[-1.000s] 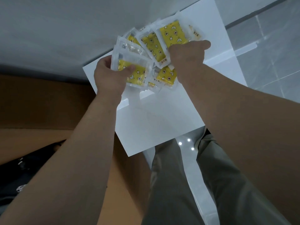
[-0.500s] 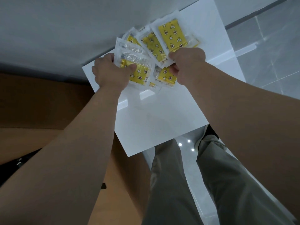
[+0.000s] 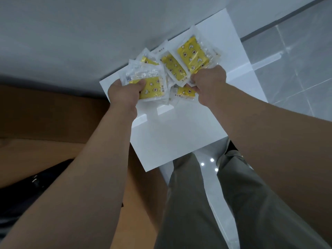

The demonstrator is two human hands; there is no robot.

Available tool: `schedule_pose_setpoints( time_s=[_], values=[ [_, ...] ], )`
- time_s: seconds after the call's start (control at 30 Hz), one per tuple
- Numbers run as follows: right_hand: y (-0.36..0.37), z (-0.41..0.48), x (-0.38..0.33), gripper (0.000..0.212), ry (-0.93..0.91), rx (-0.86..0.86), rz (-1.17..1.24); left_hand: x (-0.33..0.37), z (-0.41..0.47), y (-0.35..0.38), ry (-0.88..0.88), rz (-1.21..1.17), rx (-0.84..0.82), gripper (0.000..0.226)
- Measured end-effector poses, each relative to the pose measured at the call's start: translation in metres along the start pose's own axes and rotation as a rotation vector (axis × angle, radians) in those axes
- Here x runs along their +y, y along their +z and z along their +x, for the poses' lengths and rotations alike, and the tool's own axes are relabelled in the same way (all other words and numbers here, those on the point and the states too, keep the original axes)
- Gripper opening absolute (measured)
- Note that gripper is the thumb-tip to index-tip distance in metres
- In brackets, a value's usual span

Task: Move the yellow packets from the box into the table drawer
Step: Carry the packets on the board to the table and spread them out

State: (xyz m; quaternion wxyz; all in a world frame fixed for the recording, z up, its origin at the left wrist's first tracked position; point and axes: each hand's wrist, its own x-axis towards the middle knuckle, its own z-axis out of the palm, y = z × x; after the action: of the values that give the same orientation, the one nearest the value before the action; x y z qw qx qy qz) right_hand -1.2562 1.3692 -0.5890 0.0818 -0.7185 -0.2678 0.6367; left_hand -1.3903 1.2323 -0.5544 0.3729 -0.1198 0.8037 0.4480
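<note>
Both hands are gripping yellow packets over the white drawer.
Left hand (image 3: 125,90) fingers are pinching the ten o'clock yellow packets (image 3: 150,87); right hand (image 3: 208,78) fingers are clenching the one o'clock bunch above the drawer (image 3: 179,133).

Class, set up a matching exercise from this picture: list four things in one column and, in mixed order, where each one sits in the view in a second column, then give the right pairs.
Things:
1. left hand
2. right hand
3. cardboard box
4. trouser legs

Places:
A. bottom centre, below the white drawer
B. left edge of the view, brown
C. gripping the packet at the left of the yellow packets
D. gripping the packets at the right of the bunch

Pairs: 1-C, 2-D, 3-B, 4-A
</note>
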Motion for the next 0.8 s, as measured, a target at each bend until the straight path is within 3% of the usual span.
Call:
schedule_pose_setpoints(
  time_s=[0.1,0.2,0.33,0.8],
  values=[
    [-0.01,-0.017,0.001,0.028,0.014,0.014,0.03,0.007,-0.021,-0.012,-0.052,-0.034,0.028,0.028],
    [-0.028,-0.039,-0.002,0.027,0.007,0.028,0.01,0.018,-0.044,-0.027,-0.075,-0.063,0.058,0.047],
    [-0.056,-0.088,-0.015,0.034,-0.013,0.046,0.043,0.039,-0.082,-0.047,-0.044,-0.052,0.093,0.032],
    [-0.111,-0.196,-0.065,0.052,-0.094,-0.072,0.217,0.088,-0.168,-0.081,0.039,-0.082,0.135,0.034]
  ],
)
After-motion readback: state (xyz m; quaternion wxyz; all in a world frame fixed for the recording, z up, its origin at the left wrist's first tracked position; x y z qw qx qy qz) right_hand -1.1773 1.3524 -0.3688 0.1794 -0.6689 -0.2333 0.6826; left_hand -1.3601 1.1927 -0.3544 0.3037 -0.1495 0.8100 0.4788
